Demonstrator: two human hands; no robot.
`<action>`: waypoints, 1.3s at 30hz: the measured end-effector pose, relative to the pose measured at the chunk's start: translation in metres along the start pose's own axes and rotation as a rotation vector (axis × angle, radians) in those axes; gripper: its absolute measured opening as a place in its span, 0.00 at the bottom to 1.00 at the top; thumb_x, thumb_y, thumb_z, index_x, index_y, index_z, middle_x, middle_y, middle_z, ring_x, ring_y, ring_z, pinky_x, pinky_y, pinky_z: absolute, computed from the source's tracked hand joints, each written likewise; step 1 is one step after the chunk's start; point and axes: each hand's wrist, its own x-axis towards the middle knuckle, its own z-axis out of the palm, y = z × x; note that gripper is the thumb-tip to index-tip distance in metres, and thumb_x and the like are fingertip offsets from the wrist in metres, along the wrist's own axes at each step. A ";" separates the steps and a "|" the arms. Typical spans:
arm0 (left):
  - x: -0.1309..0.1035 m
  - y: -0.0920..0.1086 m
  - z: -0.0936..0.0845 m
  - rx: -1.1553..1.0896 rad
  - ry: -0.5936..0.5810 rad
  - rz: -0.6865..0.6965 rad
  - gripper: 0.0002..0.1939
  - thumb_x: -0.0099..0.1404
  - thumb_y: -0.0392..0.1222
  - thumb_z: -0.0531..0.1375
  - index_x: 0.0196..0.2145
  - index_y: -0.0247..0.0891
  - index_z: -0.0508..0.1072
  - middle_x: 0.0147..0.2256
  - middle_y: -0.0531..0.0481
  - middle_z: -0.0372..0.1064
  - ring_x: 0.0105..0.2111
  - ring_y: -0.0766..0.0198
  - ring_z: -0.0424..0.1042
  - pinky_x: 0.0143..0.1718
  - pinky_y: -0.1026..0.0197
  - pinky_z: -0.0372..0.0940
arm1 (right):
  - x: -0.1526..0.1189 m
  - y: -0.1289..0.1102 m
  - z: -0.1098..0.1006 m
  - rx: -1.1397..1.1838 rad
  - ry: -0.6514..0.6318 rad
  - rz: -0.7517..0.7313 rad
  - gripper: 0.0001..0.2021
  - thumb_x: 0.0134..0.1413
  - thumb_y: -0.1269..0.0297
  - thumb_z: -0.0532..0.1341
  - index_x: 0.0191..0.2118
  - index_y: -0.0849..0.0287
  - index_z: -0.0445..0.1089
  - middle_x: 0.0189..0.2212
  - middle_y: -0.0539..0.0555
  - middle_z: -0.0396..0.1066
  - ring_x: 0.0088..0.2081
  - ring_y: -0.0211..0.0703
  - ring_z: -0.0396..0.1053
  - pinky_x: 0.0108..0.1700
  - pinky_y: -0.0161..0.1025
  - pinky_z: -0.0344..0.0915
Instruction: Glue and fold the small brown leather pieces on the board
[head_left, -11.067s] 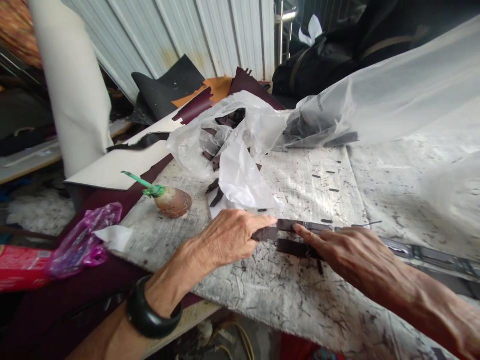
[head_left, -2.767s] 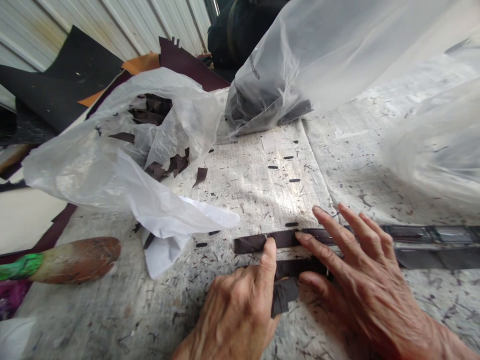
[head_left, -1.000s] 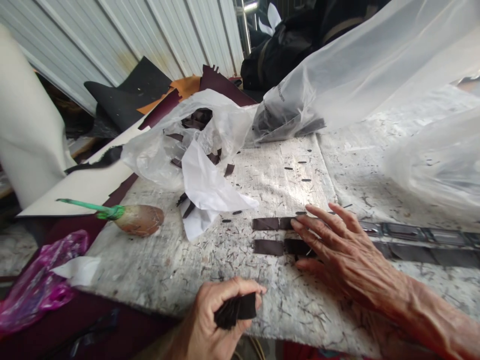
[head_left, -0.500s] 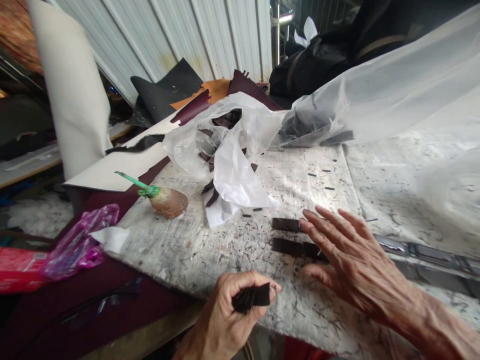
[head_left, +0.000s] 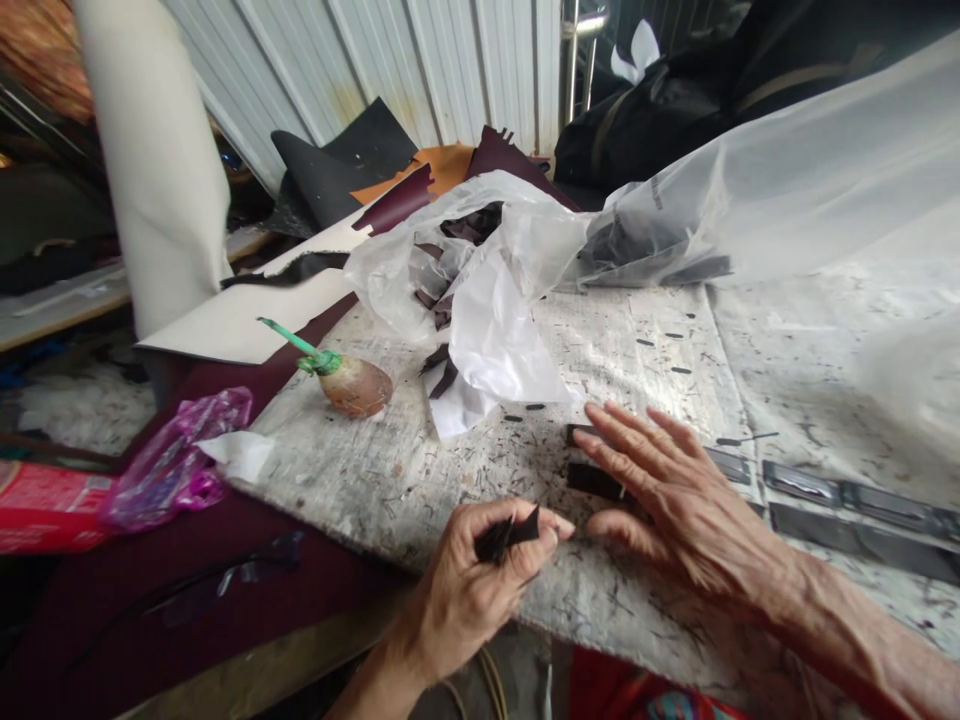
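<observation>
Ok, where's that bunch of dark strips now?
In the head view, the bunch of dark strips is held in the left hand, just below the picture's middle, near the front of the table and left of the spread right hand.

Left hand (head_left: 487, 575): placed low centre, with strips (head_left: 510, 538) held in it.
Right hand (head_left: 671, 495): spread right of centre, over two rows of pieces (head_left: 881, 504) that are stretched toward the right edge.
Bulb (head_left: 356, 388): set left of centre on the table cover (head_left: 390, 470).
Bag (head_left: 551, 222): placed upper centre, with scraps (head_left: 476, 222) in it and a sheet (head_left: 495, 345) before it.
Roll (head_left: 156, 150): seen upper left, beside the wall panel (head_left: 420, 60).
</observation>
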 end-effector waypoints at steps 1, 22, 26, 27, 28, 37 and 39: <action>0.000 0.001 0.001 -0.073 -0.011 -0.044 0.22 0.61 0.59 0.62 0.38 0.35 0.75 0.14 0.64 0.46 0.12 0.76 0.43 0.12 0.71 0.44 | 0.002 -0.002 -0.005 -0.001 0.066 0.034 0.24 0.65 0.51 0.53 0.60 0.60 0.63 0.62 0.66 0.62 0.62 0.59 0.60 0.57 0.60 0.58; 0.011 0.027 0.059 0.247 -0.240 -0.233 0.24 0.62 0.55 0.60 0.49 0.35 0.70 0.16 0.63 0.56 0.12 0.74 0.51 0.12 0.71 0.49 | -0.049 -0.005 -0.062 0.903 0.048 0.641 0.13 0.60 0.54 0.60 0.34 0.55 0.76 0.26 0.50 0.75 0.27 0.38 0.71 0.29 0.34 0.66; 0.021 0.029 0.058 0.498 -0.133 -0.029 0.18 0.63 0.48 0.60 0.49 0.39 0.73 0.26 0.54 0.71 0.22 0.69 0.67 0.22 0.68 0.63 | -0.079 0.014 -0.057 0.951 0.056 0.868 0.16 0.58 0.49 0.60 0.33 0.57 0.76 0.21 0.49 0.72 0.24 0.39 0.69 0.26 0.34 0.66; 0.024 0.029 0.059 0.608 -0.096 0.074 0.14 0.63 0.45 0.60 0.46 0.40 0.75 0.31 0.51 0.74 0.27 0.67 0.71 0.28 0.67 0.66 | -0.086 0.019 -0.056 0.932 0.061 0.906 0.17 0.58 0.49 0.60 0.34 0.58 0.76 0.22 0.50 0.72 0.25 0.39 0.69 0.26 0.35 0.66; 0.027 0.028 0.060 0.723 -0.075 0.175 0.11 0.64 0.43 0.59 0.42 0.40 0.76 0.33 0.50 0.76 0.31 0.65 0.73 0.31 0.66 0.67 | -0.092 0.023 -0.056 0.894 0.065 0.943 0.17 0.58 0.49 0.59 0.35 0.57 0.76 0.23 0.50 0.73 0.25 0.40 0.70 0.27 0.36 0.67; 0.058 0.031 0.085 1.321 -0.045 1.058 0.12 0.65 0.27 0.54 0.45 0.28 0.71 0.23 0.52 0.68 0.20 0.62 0.69 0.18 0.61 0.61 | -0.083 0.040 -0.064 0.525 0.176 0.986 0.11 0.55 0.53 0.60 0.31 0.52 0.75 0.17 0.45 0.71 0.17 0.37 0.67 0.18 0.31 0.60; 0.066 0.031 0.087 1.410 -0.045 1.124 0.16 0.65 0.27 0.54 0.50 0.23 0.68 0.22 0.52 0.67 0.18 0.62 0.67 0.15 0.59 0.58 | -0.071 0.038 -0.061 0.523 0.207 0.961 0.10 0.55 0.55 0.60 0.30 0.52 0.75 0.15 0.45 0.70 0.15 0.36 0.65 0.16 0.30 0.59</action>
